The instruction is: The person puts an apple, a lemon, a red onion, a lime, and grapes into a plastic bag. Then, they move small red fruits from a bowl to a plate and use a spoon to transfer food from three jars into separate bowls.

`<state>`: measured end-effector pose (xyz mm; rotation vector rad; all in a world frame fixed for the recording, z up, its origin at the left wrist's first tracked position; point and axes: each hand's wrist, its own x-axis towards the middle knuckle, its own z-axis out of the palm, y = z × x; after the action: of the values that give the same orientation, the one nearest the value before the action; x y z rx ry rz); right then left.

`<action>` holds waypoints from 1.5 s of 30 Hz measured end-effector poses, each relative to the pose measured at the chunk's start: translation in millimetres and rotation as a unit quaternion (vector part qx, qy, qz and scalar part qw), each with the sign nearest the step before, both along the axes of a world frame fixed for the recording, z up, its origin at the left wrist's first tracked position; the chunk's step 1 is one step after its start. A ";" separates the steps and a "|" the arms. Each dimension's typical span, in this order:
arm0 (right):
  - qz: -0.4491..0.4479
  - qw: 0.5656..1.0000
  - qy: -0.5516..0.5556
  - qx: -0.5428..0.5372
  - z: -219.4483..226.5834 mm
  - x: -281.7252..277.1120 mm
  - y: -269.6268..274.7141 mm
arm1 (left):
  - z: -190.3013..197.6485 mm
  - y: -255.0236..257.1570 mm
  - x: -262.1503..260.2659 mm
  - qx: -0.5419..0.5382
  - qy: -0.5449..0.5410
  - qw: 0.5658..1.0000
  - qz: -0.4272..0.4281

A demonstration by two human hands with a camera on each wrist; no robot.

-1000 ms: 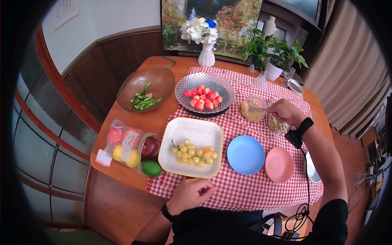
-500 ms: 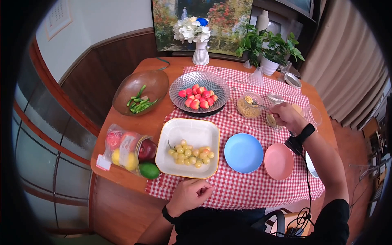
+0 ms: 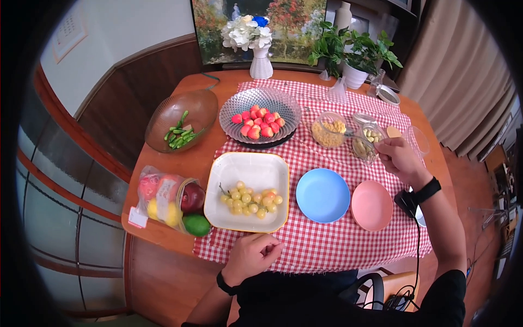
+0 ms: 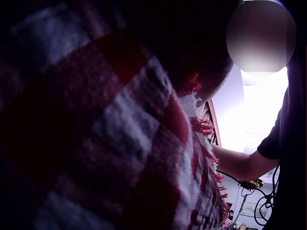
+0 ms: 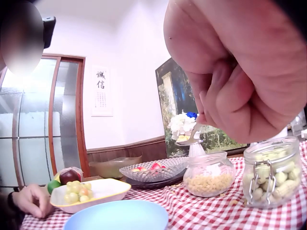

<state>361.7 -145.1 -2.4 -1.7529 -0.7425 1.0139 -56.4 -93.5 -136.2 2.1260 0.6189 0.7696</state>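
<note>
My left hand point(image 3: 251, 255) rests near the tray point(image 3: 218, 218), fingers loosely curled, empty. By the jar point(image 5: 209, 185), the spoon point(image 5: 189, 142) looks light and stiff, its yellow bits point(image 5: 183, 138) easily spilled; my right hand's point(image 3: 402, 161) curled fingers pinch its handle, the best hold.

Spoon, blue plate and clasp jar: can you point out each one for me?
Spoon point(image 5: 191, 141): right wrist view, on its bowl.
Blue plate point(image 3: 323, 195): head view, on the middle of its bare inner surface.
Clasp jar point(image 5: 276, 192): right wrist view, on its front glass wall.
</note>
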 end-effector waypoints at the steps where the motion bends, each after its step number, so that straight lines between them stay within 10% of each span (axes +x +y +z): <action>1: 0.012 1.000 0.006 -0.015 5.1 -7.7 -10.0 | 0.1 -0.5 -0.3 -0.009 0.019 1.000 0.001; 8: 0.101 0.982 -0.122 -0.100 -12.2 -40.6 -62.0 | 0.5 -2.7 3.5 -0.024 -0.020 1.000 -0.002; 10: 0.208 0.893 -0.397 0.043 -25.8 -55.2 -66.5 | 1.4 -3.0 3.7 -0.021 -0.016 1.000 -0.005; 14: 0.200 0.790 -0.577 0.048 -29.5 -79.5 -75.2 | 2.0 -4.0 3.1 -0.017 -0.015 1.000 0.001; 23: 0.006 0.870 -0.490 0.063 8.0 -52.3 -44.1 | 4.0 -3.9 1.1 -0.034 0.011 0.999 -0.006; 36: 0.115 0.790 -0.602 0.004 -2.4 11.2 94.1 | 0.4 -3.6 0.6 -0.030 0.002 1.000 0.010; 45: 0.104 0.871 -0.470 -0.097 -24.1 11.7 113.0 | 1.4 -2.8 2.3 -0.015 -0.018 1.000 -0.004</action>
<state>373.4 -32.1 -26.5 -2.3835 -1.4895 0.2951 -54.0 -96.3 -134.8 2.0809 0.5994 0.7876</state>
